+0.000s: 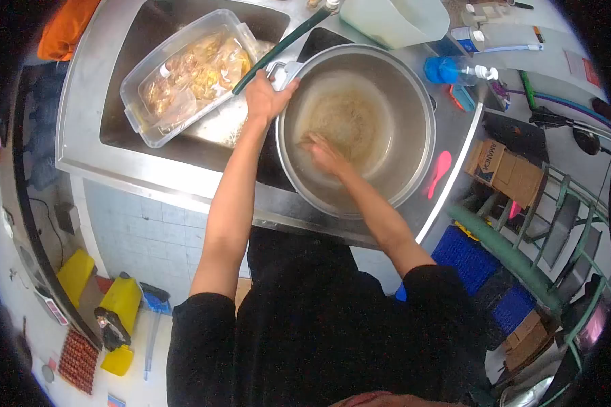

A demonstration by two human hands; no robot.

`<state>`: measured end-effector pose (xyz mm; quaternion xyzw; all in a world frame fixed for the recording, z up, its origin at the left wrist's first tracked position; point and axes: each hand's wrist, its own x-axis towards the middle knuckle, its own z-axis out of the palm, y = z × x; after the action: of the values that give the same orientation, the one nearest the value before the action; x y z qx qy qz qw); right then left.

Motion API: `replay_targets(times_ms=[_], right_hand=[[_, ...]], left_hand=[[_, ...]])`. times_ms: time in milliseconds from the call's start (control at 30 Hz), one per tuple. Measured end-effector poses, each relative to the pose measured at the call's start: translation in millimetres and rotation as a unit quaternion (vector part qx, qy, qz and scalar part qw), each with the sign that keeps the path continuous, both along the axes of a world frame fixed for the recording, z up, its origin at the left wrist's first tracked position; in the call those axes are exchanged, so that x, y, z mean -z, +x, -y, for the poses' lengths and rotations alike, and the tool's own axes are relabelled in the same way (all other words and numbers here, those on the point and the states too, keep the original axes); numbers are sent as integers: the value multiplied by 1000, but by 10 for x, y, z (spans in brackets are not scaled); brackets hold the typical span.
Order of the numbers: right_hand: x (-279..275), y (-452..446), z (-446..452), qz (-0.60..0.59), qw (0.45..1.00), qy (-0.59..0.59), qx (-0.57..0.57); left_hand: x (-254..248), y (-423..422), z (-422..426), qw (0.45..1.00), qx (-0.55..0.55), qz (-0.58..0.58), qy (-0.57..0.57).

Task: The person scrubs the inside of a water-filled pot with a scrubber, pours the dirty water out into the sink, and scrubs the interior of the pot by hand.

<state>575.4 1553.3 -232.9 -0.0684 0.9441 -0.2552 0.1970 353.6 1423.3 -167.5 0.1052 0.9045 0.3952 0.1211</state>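
Note:
A large round metal pot (424, 112) sits tilted toward me over the sink's divider and counter, with a brownish stain and some wetness on its bottom. My left hand (267, 98) is closed on the pot's left edge, by its handle (279, 73). Inside the pot, my right hand (324, 154) presses against the left part of the inner surface with its fingers together. Whatever it may hold is hidden under the fingers. Just beyond my left hand runs a dark green hose (282, 47) with a pale end.
A clear plastic tub (134, 102) of bagged food rests in the left sink basin (125, 57). Behind the pot is a translucent container (400, 20). A blue pump bottle (445, 70) and a pink rice paddle (438, 173) lie right. Green metal racks (516, 237) stand further right.

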Motion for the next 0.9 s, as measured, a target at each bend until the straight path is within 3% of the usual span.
replay_targets(times_ms=[133, 200, 267, 333, 433, 533, 633, 733, 833, 900], right_hand=[[-154, 164, 178, 96, 994, -36, -47], [-238, 321, 103, 191, 969, -129, 87], [-242, 466, -76, 178, 959, -112, 190], [-121, 522, -224, 52, 966, 12, 253], [281, 776, -39, 38, 953, -71, 293], [411, 710, 77, 156, 855, -319, 378], [588, 747, -146, 187, 824, -169, 507], [685, 830, 233, 220, 673, -452, 542], [550, 527, 365, 77, 842, -306, 437], [263, 280, 288, 27, 899, -211, 382]], left_hand=[[-37, -18, -4, 1000, -3, -4, 2], [-42, -20, -7, 1000, -3, 3, 7], [-69, -13, 0, 1000, -3, 17, 10], [-69, -15, -17, 1000, -6, 14, 3], [-84, -9, -6, 1000, -5, 17, -5], [-86, -20, -22, 1000, -5, 17, -3], [-73, -17, -4, 1000, -7, 14, -12], [-71, -10, -25, 1000, -2, 12, -12], [-42, -6, -15, 1000, -1, 11, -17], [-39, -23, -1, 1000, 4, 14, -25]])
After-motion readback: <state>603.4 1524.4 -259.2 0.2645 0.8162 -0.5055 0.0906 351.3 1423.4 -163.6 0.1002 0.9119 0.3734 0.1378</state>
